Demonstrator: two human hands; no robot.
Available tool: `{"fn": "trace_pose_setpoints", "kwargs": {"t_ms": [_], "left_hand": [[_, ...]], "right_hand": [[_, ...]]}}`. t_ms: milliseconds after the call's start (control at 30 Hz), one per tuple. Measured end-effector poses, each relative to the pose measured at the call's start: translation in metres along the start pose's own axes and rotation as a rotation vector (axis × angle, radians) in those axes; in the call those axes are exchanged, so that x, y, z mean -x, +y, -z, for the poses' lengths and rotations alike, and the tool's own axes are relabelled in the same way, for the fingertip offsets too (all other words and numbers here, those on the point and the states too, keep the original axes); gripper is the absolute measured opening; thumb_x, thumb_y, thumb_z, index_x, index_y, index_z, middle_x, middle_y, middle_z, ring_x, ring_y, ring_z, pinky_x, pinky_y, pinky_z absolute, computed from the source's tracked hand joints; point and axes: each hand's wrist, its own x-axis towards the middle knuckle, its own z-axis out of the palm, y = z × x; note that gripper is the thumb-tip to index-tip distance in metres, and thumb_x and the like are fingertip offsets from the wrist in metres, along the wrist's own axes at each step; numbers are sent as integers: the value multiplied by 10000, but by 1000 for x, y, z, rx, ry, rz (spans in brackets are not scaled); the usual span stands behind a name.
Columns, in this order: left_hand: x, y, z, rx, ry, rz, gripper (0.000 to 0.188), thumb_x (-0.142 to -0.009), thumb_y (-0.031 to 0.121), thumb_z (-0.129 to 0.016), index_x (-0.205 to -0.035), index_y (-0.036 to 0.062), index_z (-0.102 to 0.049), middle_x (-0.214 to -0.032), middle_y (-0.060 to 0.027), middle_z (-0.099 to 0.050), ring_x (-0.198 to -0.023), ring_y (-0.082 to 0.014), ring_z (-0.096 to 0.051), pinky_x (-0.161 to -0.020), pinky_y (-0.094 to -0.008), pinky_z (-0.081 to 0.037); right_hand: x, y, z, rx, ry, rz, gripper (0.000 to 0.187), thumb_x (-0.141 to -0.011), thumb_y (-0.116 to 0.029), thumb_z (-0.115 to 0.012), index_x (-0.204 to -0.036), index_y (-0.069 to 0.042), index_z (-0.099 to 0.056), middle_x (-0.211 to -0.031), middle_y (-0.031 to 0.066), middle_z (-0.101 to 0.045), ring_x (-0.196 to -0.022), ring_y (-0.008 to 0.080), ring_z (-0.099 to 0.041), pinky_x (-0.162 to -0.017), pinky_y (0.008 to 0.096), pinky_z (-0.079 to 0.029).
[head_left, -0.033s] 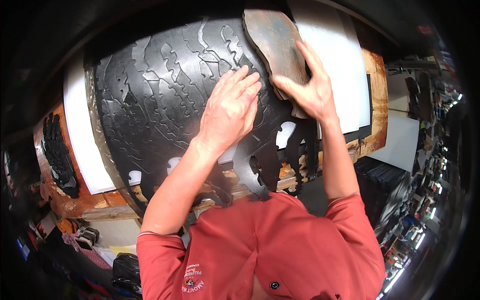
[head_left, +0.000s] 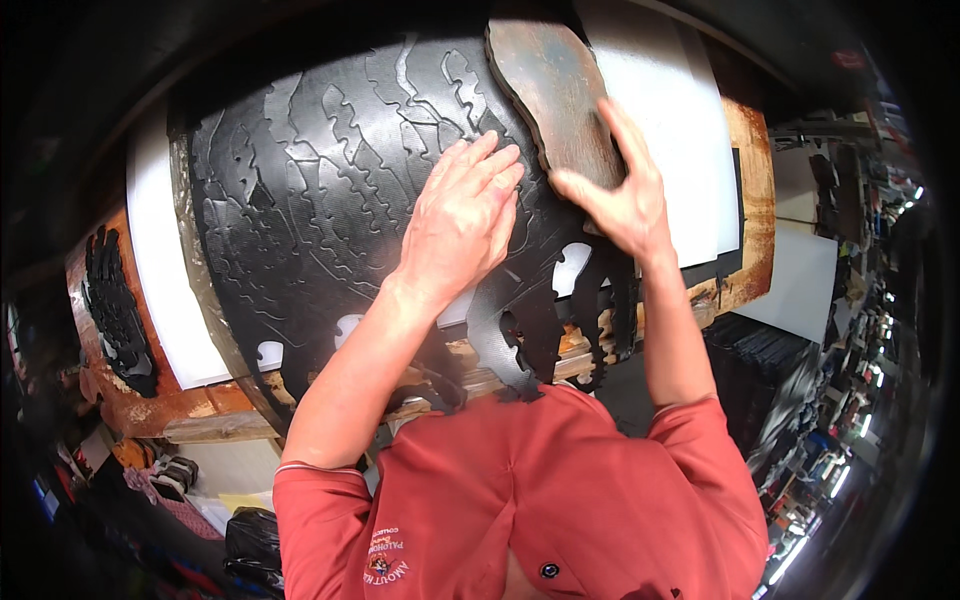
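Note:
A worn brown sole-shaped block (head_left: 555, 75) with a dark edge lies lengthwise on a black rubber sheet (head_left: 330, 210). My right hand (head_left: 630, 195) spans the near end of the block, thumb at its left side and fingers along its right edge. This end is partly hidden under the hand. To the left, my left hand (head_left: 462, 210) rests flat on the sheet with fingers stretched, holding nothing. Jagged cut outlines run across the sheet. Cut strips (head_left: 500, 345) of the same rubber hang over the near edge of the table.
White sheets (head_left: 665, 130) lie under the rubber on a rusty-brown table (head_left: 752, 200). A pile of black cut pieces (head_left: 115, 310) sits at the table's left. Stacked black sheets (head_left: 765, 370) stand below on the right, and a black bag (head_left: 252, 545) lies low at left.
My right hand has shifted slightly to the right and nearer me on the block, and covers more of its near end. My left hand stays in place.

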Motion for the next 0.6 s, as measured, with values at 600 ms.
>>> {"fn": "trace_pose_setpoints", "kwargs": {"t_ms": [600], "left_hand": [[3, 5, 3, -67, -44, -22, 294, -919, 76, -748, -1206, 11, -744, -1332, -162, -719, -1364, -348, -611, -1206, -519, -435]], "right_hand": [[29, 8, -22, -141, 175, 173, 602, -766, -47, -717, -1364, 8, -674, -1512, 257, -564, -1372, 413, -596, -1138, 451, -498]]}}
